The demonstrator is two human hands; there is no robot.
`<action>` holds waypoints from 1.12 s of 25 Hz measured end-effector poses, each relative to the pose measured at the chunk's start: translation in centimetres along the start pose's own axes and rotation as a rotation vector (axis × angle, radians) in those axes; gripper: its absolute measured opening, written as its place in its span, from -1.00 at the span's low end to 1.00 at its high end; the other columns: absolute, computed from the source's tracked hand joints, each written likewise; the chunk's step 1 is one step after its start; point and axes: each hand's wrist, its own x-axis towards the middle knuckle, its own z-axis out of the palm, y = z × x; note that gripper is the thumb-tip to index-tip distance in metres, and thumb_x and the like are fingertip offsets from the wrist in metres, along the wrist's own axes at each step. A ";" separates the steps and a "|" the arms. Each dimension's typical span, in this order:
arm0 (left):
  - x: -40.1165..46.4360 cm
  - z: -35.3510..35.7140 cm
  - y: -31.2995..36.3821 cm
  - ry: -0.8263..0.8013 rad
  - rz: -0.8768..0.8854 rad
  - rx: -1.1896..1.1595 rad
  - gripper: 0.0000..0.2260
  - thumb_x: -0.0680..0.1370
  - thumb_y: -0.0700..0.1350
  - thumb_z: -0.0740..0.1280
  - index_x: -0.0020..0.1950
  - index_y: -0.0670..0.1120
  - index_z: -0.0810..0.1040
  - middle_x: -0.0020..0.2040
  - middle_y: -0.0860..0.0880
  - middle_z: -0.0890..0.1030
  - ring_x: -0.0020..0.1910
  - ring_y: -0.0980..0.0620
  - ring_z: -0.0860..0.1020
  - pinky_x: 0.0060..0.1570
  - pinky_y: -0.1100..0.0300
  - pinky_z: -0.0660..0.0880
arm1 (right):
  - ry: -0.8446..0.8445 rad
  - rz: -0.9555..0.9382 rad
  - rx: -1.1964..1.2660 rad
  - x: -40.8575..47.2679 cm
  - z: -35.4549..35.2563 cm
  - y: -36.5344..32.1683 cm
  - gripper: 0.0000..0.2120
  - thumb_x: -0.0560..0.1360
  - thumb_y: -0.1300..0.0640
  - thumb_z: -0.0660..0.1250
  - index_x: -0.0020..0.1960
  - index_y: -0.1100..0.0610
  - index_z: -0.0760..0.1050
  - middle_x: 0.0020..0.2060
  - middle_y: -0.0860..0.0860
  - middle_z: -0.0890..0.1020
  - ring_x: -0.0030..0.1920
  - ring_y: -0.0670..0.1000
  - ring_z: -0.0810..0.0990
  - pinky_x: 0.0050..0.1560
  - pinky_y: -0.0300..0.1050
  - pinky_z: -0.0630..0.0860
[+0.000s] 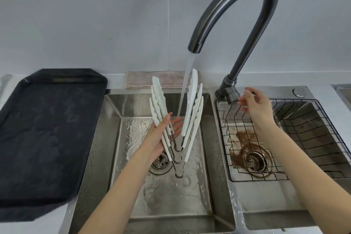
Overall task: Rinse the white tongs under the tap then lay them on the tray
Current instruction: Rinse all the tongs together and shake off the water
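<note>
No brand, label or writing readable anywhere.

White tongs (176, 118): three pairs bunched together, arms sprung open in a V, scalloped white tips pointing up and far, bare metal hinge loops nested low and near. Held upright over the left sink basin (112, 138), above its drain (159, 164). Stream of water (187, 85) from the tap (235, 17) falling between the spread arms, just beside the right-hand tips; wet ripples across the basin floor.

Left hand (161, 138): palm up, fingers spread fairly wide, cradling the left arms of the tongs across palm and fingers rather than clenched around them. Right hand (256, 106): up by the tap's base, fingers loosely curled near the handle (232, 97); actual contact cannot be told, nothing else in it.

Black tray (47, 138) on the counter to the left, its right edge just beside the sink rim, surface flat and dark with raised borders, near corner cut at an angle. Folded pinkish cloth (140, 80) against the wall, far side of the left basin. Right basin filled by a black wire rack (303, 135), brown stain around its drain (254, 159). Divider ridge between the basins narrow and wet. Open room over the left basin's near half and along the path leftward to the tray.
</note>
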 end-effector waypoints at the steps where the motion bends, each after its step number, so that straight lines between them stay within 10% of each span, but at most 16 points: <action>1: 0.0 -0.1 -0.1 0.004 -0.005 0.004 -0.75 0.57 -0.12 0.22 0.21 -0.16 0.48 0.11 -0.18 0.62 0.01 -0.05 0.63 -0.01 0.14 0.59 | 0.014 -0.014 -0.007 0.2 0.1 0.1 -0.66 0.60 0.14 0.14 0.34 0.21 0.39 -0.28 -0.05 0.54 -0.28 -0.13 0.52 -0.37 -0.47 0.51; 16: -1.0 -1.1 -0.6 0.081 -0.007 0.014 -0.85 0.57 -0.14 0.23 0.10 -0.09 0.51 0.05 -0.15 0.63 0.01 -0.06 0.62 -0.05 0.14 0.61 | 0.056 -0.067 -0.090 2.1 0.6 -0.8 -0.69 0.58 0.12 0.18 0.28 0.19 0.46 -0.35 -0.04 0.56 -0.33 -0.11 0.52 -0.22 -0.28 0.50; 22: -2.3 -1.3 -0.6 0.090 0.035 0.001 -0.87 0.57 -0.16 0.23 0.08 -0.12 0.49 0.03 -0.16 0.62 0.05 -0.07 0.60 0.12 0.10 0.52 | 0.094 -0.096 -0.108 -2.7 2.7 -1.4 -0.34 0.57 0.13 0.21 0.55 0.10 -0.05 -0.04 0.00 0.53 -0.12 -0.08 0.51 -0.05 -0.22 0.52; 28: -3.7 -2.2 -1.6 0.058 0.073 0.086 -0.84 0.56 -0.13 0.24 0.12 -0.09 0.50 0.04 -0.14 0.64 0.03 -0.02 0.62 0.07 0.15 0.53 | -0.503 0.064 -0.050 -12.2 8.3 1.9 -0.11 0.49 0.04 0.33 0.54 0.12 -0.24 0.34 -0.05 0.40 0.27 -0.10 0.44 0.23 -0.32 0.38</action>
